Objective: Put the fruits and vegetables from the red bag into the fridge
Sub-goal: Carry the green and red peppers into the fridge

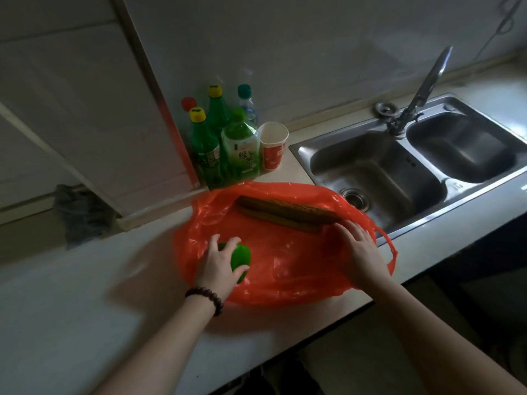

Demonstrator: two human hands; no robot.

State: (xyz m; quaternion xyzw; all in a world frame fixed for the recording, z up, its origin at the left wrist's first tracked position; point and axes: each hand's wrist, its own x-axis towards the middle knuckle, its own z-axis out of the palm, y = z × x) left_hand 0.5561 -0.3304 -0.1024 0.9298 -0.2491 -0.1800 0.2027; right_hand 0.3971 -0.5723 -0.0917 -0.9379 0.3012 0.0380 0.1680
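green bottles clustered at the wall, paper cup just beside them; steel double sink with tap on the right; grey rag left of the white tabletop

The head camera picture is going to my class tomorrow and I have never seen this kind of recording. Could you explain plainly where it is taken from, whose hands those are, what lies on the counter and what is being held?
There is no machine here. A person wears a wide-angle camera on the head, so you look down at their own two bare hands.

On the pale counter lies an opened red bag. The left hand, with a bead bracelet at the wrist, grips a round green fruit or vegetable over the bag. The right hand rests with straight fingers on the bag's right side, its fingertips near two long brownish-green vegetables lying in the bag; the dim light hides what they are.

Behind stand several green bottles and a red-and-white paper cup. To the right is a steel double sink with a tap. No fridge shows.
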